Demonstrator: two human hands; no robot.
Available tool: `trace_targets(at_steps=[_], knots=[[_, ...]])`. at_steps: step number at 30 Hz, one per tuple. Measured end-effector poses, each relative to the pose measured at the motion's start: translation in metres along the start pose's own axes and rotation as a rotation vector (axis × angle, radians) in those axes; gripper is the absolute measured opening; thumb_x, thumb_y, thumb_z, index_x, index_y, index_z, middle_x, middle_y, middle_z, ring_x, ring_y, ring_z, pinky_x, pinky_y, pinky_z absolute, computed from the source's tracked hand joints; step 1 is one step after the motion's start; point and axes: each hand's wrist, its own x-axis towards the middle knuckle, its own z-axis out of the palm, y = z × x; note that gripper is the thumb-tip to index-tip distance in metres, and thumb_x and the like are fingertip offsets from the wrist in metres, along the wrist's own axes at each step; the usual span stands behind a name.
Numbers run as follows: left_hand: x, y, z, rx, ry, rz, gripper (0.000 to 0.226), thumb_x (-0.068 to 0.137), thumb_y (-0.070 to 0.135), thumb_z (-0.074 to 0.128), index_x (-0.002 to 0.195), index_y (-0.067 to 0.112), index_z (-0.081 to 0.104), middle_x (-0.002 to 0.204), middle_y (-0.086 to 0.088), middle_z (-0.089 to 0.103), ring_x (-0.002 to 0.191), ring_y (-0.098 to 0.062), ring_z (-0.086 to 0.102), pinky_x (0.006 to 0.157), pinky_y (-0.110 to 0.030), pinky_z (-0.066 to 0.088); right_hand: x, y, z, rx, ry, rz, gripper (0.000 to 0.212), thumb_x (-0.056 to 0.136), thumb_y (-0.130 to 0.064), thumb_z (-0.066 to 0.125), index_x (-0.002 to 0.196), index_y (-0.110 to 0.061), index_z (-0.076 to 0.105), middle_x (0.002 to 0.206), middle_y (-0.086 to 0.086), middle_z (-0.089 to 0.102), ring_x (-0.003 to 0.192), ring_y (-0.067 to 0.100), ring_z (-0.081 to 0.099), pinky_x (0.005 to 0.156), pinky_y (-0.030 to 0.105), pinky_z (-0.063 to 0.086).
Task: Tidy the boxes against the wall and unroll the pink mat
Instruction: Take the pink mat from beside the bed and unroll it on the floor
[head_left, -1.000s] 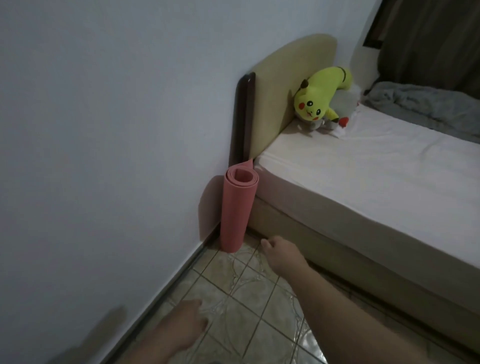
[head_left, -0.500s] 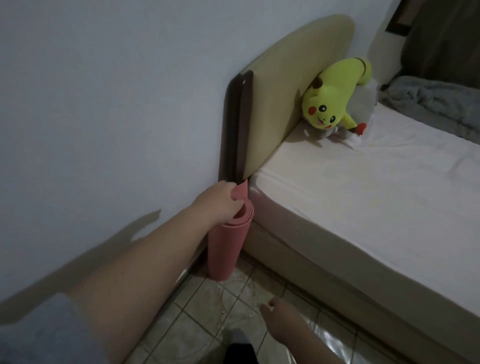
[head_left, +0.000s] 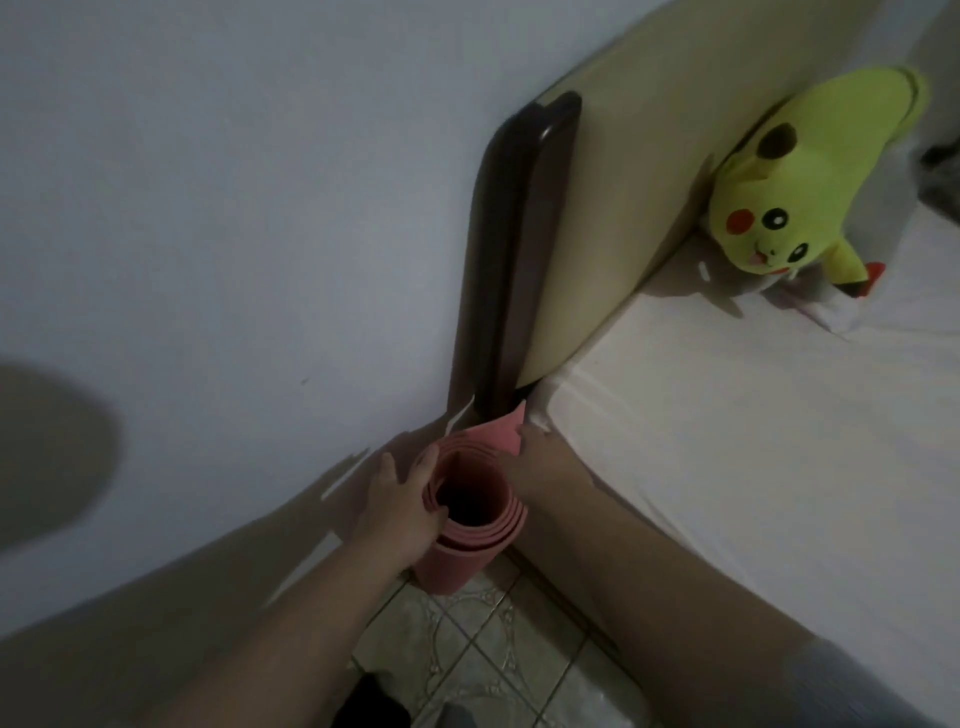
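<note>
Right hand (head_left: 540, 462) now joins left hand (head_left: 400, 499) clasping upright pink mat (head_left: 467, 525); right grip half hidden.

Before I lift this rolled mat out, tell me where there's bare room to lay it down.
Free: the tiled floor between the wall and bed base, and the white mattress below the yellow plush. Crowded: the corner where the pink mat stands, left hand and right hand on it, headboard right behind.
</note>
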Motion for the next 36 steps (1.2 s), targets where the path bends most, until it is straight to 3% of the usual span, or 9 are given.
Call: trace_targets(at_steps=[3,6,10,13,17,24,28,31,36], knots=[[0.026,0.004,0.005,0.029,0.017,0.018,0.070,0.091,0.043,0.049,0.146,0.045,0.006,0.159,-0.012,-0.006,0.146,-0.032,0.003,0.117,-0.042,0.015,0.027,-0.007,0.016,-0.097,-0.053,0.007,0.065,0.087,-0.045,0.048,0.143,-0.016,0.029,0.142,0.015,0.038,0.123,0.036,0.046,0.100,0.048,0.043],[0.052,0.002,0.015,0.034,-0.012,0.033,0.079,0.089,0.035,0.053,0.146,0.045,-0.001,0.159,-0.013,-0.001,0.146,-0.032,0.008,0.116,-0.043,0.019,0.041,-0.002,0.040,-0.086,-0.123,0.049,0.075,0.084,-0.036,0.056,0.147,-0.030,0.015,0.139,0.014,0.039,0.120,0.036,0.047,0.098,0.050,0.045],[0.075,-0.006,0.035,-0.010,-0.067,0.039,0.088,0.086,0.021,0.057,0.148,0.034,-0.005,0.157,-0.013,0.013,0.139,-0.034,0.028,0.112,-0.045,0.031,0.046,0.017,0.065,-0.022,-0.150,0.093,0.075,0.087,-0.017,0.049,0.146,-0.038,0.008,0.139,0.017,0.037,0.120,0.039,0.048,0.099,0.048,0.044],[0.084,-0.013,0.043,-0.043,0.010,0.036,0.077,0.086,0.016,0.054,0.148,0.028,0.010,0.145,-0.015,0.038,0.126,-0.033,0.046,0.103,-0.044,0.041,0.045,0.030,0.073,0.036,-0.078,0.056,0.067,0.089,-0.011,0.041,0.144,-0.039,0.015,0.128,0.020,0.047,0.113,0.039,0.054,0.094,0.043,0.046],[0.089,-0.017,0.046,-0.034,-0.012,0.021,0.051,0.084,0.012,0.049,0.131,0.028,0.034,0.111,-0.014,0.064,0.097,-0.033,0.062,0.084,-0.044,0.053,0.040,0.042,0.077,0.063,-0.036,0.031,0.062,0.086,-0.006,0.039,0.138,-0.038,0.026,0.114,0.019,0.060,0.102,0.035,0.060,0.083,0.038,0.048],[0.048,-0.013,0.061,0.049,-0.139,0.165,0.021,0.091,0.021,0.044,0.108,0.033,0.046,0.098,-0.004,0.066,0.083,-0.019,0.061,0.072,-0.032,0.051,-0.007,0.079,0.083,0.115,-0.013,-0.015,0.058,0.081,-0.004,0.038,0.130,-0.035,0.038,0.113,0.017,0.060,0.107,0.035,0.058,0.087,0.036,0.045],[0.014,-0.010,0.075,0.093,-0.153,0.259,0.026,0.090,0.017,0.044,0.112,0.032,0.046,0.101,-0.006,0.065,0.089,-0.021,0.061,0.078,-0.035,0.052,-0.056,0.099,0.085,0.167,0.022,0.018,0.058,0.081,-0.004,0.038,0.131,-0.034,0.037,0.112,0.017,0.057,0.107,0.035,0.055,0.087,0.036,0.044],[-0.019,-0.009,0.085,0.131,-0.199,0.324,0.024,0.089,0.019,0.045,0.101,0.040,0.042,0.099,-0.004,0.067,0.086,-0.018,0.062,0.078,-0.038,0.053,-0.107,0.111,0.084,0.207,0.062,0.033,0.051,0.084,-0.009,0.039,0.129,-0.033,0.039,0.111,0.017,0.057,0.106,0.035,0.054,0.086,0.035,0.042],[-0.093,-0.013,0.105,0.191,-0.241,0.456,0.034,0.085,0.022,0.048,0.112,0.040,0.042,0.106,-0.006,0.068,0.096,-0.025,0.064,0.083,-0.039,0.052,-0.209,0.130,0.101,0.218,0.178,0.105,0.051,0.082,-0.011,0.040,0.127,-0.033,0.041,0.113,0.018,0.059,0.107,0.036,0.055,0.086,0.036,0.043]])
